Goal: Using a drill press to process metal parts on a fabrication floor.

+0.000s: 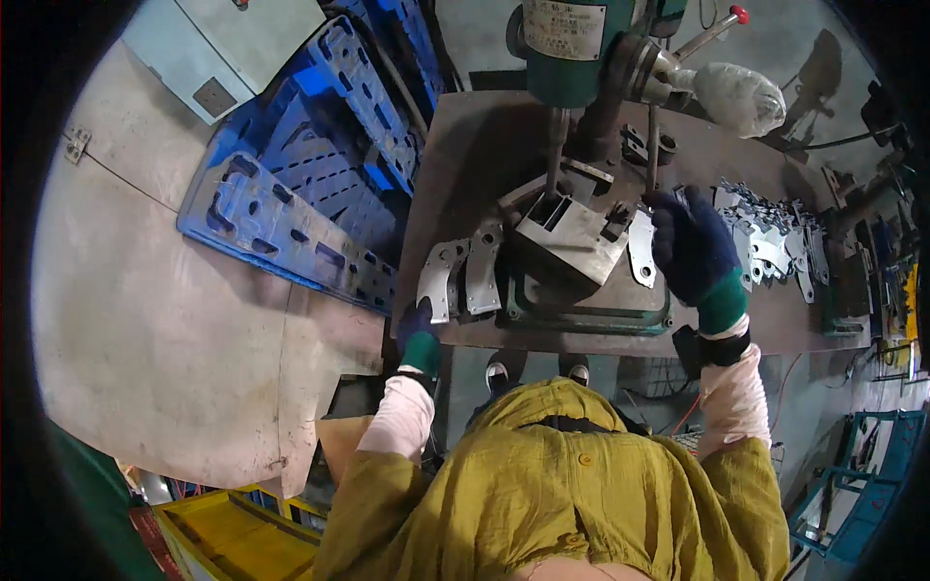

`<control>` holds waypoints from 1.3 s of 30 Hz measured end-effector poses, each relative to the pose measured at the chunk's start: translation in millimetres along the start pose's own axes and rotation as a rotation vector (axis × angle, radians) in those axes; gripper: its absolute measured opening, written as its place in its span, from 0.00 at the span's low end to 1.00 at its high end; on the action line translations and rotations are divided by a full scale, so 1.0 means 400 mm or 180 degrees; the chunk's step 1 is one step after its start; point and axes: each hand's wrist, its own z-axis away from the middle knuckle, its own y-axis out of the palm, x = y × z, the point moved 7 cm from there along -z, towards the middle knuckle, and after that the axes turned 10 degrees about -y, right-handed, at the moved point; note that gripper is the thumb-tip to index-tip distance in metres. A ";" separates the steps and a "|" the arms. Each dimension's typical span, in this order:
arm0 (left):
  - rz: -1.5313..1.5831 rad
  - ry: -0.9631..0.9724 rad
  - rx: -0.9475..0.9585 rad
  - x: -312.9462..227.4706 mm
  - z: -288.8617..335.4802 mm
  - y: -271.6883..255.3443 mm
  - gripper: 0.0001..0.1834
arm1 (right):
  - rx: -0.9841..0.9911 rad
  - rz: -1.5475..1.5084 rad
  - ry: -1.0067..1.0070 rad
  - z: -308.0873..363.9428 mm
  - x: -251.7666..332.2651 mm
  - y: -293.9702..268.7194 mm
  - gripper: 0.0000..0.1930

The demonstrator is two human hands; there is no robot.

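My left hand (pixel 418 327), in a dark blue and green glove, is at the lower end of a curved metal plate (pixel 442 278) with holes, its fingers closed on the edge. A second curved plate (pixel 482 271) lies beside it. My gloved right hand (pixel 694 248) is closed around the lower end of the feed lever (pixel 653 145) of a green drill press (pixel 564 73). Under the spindle (pixel 558 145) sits a metal fixture (pixel 573 238); a spindle tip meets its top, and what is inside is hidden. Another metal plate (pixel 641 249) lies between fixture and right hand.
Many small metal plates (pixel 770 247) are heaped on the table's right side. Blue plastic pallets (pixel 281 218) stand left of the brown table (pixel 455 136), beside a grey cabinet (pixel 218 48). A plastic-wrapped part (pixel 741 99) and red-knobbed handle (pixel 739 15) jut from the press.
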 end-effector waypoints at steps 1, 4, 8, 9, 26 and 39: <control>0.0069 0.0010 0.0126 -0.040 0.009 0.024 0.36 | -0.0224 -0.0021 -0.0102 0.006 0.002 -0.050 0.24; -0.0359 0.0207 0.0194 -0.038 -0.033 0.068 0.34 | -0.0257 0.0375 -0.0217 0.022 -0.005 -0.153 0.24; -0.0981 0.0688 0.0004 -0.018 -0.024 0.143 0.26 | -0.0587 0.1203 -0.0720 0.047 0.005 -0.366 0.23; -0.1047 0.0701 0.0157 -0.023 -0.028 0.153 0.23 | -0.0670 0.1569 -0.0737 0.057 0.005 -0.422 0.23; -0.0655 0.1283 -0.0549 -0.246 0.072 0.066 0.36 | -0.1214 0.6823 -0.0941 -0.063 -0.105 -0.402 0.40; 0.0261 0.2777 0.1281 -0.497 0.388 0.151 0.15 | -0.1130 0.5382 -0.1145 0.015 0.077 -0.594 0.23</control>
